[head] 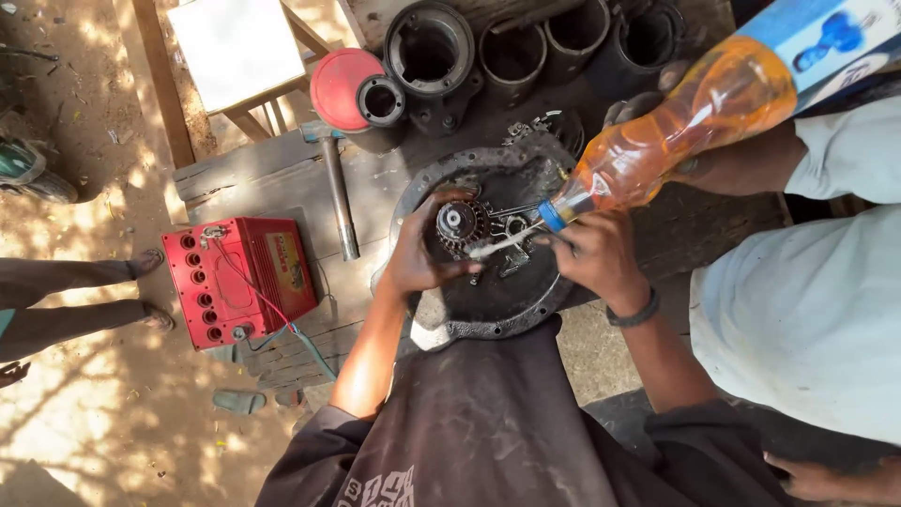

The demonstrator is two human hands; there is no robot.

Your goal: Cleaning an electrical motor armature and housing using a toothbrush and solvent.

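Battery [239, 279]: red, far left on planks, wires trailing; well apart from work.
Hammer [336, 192]: lies betw battery & plate, handle toward the person.
Left hand [419, 252]: fingers spread & pressed on round metal plate [507, 305], thumb by the gear [458, 223] — prob steadying it.
Plate: centre of bench, just in front of the person's chest, edge tipped toward them.
Right hand [595, 255]: pinching a thin white brush-like stick [500, 245], tip at the gear.
Bottle [699, 117]: orange liquid, tilted down, neck over the gear; held by a co-worker's hand [657, 117], right.
In the way: bottle neck crowds right hand; dark cylinders [511, 52] behind.
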